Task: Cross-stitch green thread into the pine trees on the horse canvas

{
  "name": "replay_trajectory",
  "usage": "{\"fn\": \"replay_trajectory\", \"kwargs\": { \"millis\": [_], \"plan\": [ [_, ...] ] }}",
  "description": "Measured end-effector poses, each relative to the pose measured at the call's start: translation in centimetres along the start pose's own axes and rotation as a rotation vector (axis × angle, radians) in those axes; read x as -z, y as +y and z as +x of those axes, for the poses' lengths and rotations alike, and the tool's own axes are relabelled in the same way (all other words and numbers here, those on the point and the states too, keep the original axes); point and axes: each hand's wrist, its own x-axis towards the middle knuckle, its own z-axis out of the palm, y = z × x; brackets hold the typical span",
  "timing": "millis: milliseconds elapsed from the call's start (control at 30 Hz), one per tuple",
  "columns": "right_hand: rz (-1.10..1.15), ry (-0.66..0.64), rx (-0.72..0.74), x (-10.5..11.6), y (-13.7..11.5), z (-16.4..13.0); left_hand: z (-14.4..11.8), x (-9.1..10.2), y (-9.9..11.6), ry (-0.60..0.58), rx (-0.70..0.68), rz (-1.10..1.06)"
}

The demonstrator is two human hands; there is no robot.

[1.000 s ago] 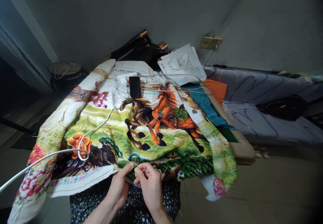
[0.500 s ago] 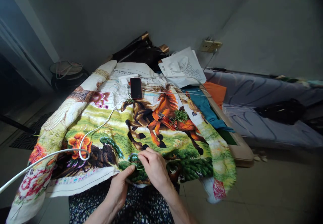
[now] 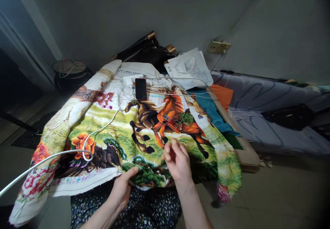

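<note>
Across my lap and the surface ahead spreads a large cross-stitch cloth (image 3: 103, 113) with stitched horses, flowers and green foliage, its left and right sides rolled. My left hand (image 3: 122, 185) pinches the front edge, thumb on top and fingers hidden beneath. Raised above the cloth, right of the dark green foliage, is my right hand (image 3: 179, 162), palm partly turned up and fingertips pinched together. Whatever is between them is too small to see. Small red-handled scissors (image 3: 169, 119) and a tangle of green thread (image 3: 187, 119) rest on the orange horse.
A phone (image 3: 141, 89) lies on the cloth's upper part, beside a white power strip (image 3: 132, 79). One white cable (image 3: 42, 162) loops over the left side. Behind are a white printed bag (image 3: 189, 69) and black wrapping (image 3: 141, 50). A covered couch (image 3: 247, 129) stands right.
My right hand has lifted off the foliage and moved right and up, turning its palm upward. The left hand keeps its hold on the edge. The view has shifted slightly.
</note>
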Motion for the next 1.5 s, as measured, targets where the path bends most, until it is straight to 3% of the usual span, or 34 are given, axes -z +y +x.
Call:
{"fn": "replay_trajectory", "kwargs": {
  "millis": [133,300,467,1133,1500],
  "plan": [
    [-0.062,-0.030,0.071,0.3,0.7,-1.4,0.1,0.1,-0.1,-0.003,-0.012,0.001],
    [-0.567,-0.233,-0.085,0.7,3.5,-5.0,0.4,0.6,-0.4,-0.030,0.002,0.046],
    [-0.886,-0.269,-0.038,0.6,4.7,-6.4,0.7,0.9,-0.5,0.003,-0.027,0.046],
    [-0.952,-0.175,-0.033,-0.8,5.5,-6.7,0.7,0.9,-0.4,-0.016,-0.021,0.059],
    [-0.852,-0.103,-0.033,-1.0,6.2,-7.0,0.3,0.0,0.0,0.090,-0.051,0.026]
  ]
}}
